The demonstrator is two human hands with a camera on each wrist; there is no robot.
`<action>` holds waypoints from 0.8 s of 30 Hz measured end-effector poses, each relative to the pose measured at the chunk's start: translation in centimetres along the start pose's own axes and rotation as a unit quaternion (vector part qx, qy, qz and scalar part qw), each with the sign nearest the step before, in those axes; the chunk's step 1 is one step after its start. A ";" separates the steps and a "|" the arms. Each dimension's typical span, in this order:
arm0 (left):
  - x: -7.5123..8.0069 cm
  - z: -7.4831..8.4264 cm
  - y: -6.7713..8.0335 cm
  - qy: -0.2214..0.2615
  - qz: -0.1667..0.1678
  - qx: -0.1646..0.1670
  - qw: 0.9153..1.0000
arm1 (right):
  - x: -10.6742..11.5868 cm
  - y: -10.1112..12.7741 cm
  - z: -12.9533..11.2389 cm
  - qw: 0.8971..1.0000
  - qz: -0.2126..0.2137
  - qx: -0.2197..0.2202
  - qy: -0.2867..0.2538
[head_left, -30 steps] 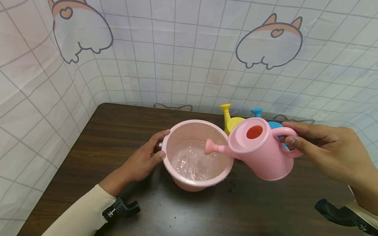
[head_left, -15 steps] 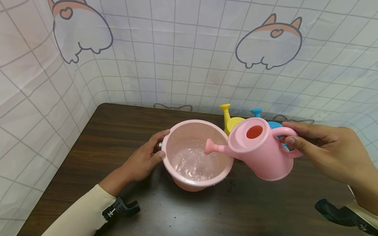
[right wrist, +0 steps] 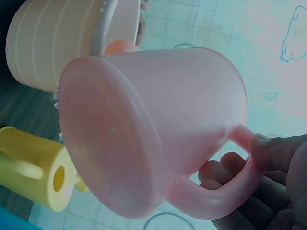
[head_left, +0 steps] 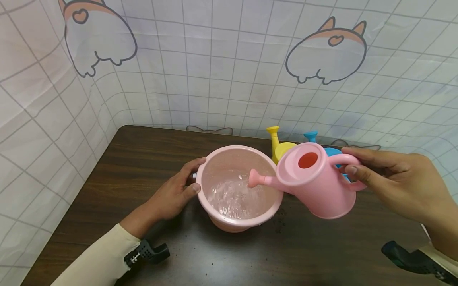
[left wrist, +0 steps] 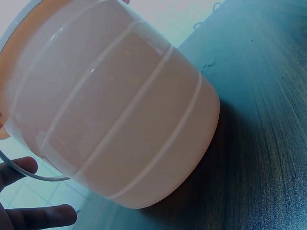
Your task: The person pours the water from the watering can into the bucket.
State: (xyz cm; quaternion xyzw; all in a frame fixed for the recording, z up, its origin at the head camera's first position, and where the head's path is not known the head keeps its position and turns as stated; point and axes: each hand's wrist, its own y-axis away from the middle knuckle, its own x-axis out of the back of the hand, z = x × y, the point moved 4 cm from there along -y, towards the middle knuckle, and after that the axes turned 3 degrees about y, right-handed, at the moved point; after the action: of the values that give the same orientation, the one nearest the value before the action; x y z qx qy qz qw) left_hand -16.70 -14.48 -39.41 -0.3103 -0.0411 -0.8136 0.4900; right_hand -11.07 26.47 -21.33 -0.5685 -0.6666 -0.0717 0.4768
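On the dark wooden table (head_left: pixel 107 178) in the head view, no legible writing or brand appears on any item. The right hand (head_left: pixel 397 184) grips the handle of the pink watering can (head_left: pixel 315 182), fingers curled round it; the can is tilted left, spout over the pink bucket (head_left: pixel 214 159), which holds water. The left hand (head_left: pixel 171 194) rests against the bucket's left wall, thumb at the rim, fingers loosely extended. A yellow watering can (head_left: pixel 277 145) and a blue watering can (head_left: pixel 330 151) stand just behind, on the far side.

Left wrist view: bucket wall (left wrist: pixel 115 110) fills the frame; two fingertips (left wrist: pixel 43 215) lie beside its wire handle.

Right wrist view: fingers (right wrist: pixel 268 153) wrap the can's handle; no markings on its base (right wrist: pixel 110 143).
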 end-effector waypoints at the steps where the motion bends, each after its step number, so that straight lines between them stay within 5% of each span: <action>1: 0.0 0.0 0.0 0.001 0.000 0.000 1.000 | 0.0 0.0 0.0 1.000 -0.001 -0.004 -0.003; 24: 0.0 0.1 0.0 0.004 0.001 0.001 1.000 | -0.1 -0.2 0.2 1.000 0.004 0.027 -0.003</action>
State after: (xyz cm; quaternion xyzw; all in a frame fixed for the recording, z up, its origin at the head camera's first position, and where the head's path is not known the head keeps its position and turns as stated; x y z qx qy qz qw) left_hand -16.62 -14.46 -39.28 -0.3072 -0.0395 -0.8141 0.4912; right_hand -11.32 26.46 -21.37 -0.5583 -0.6671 -0.0498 0.4908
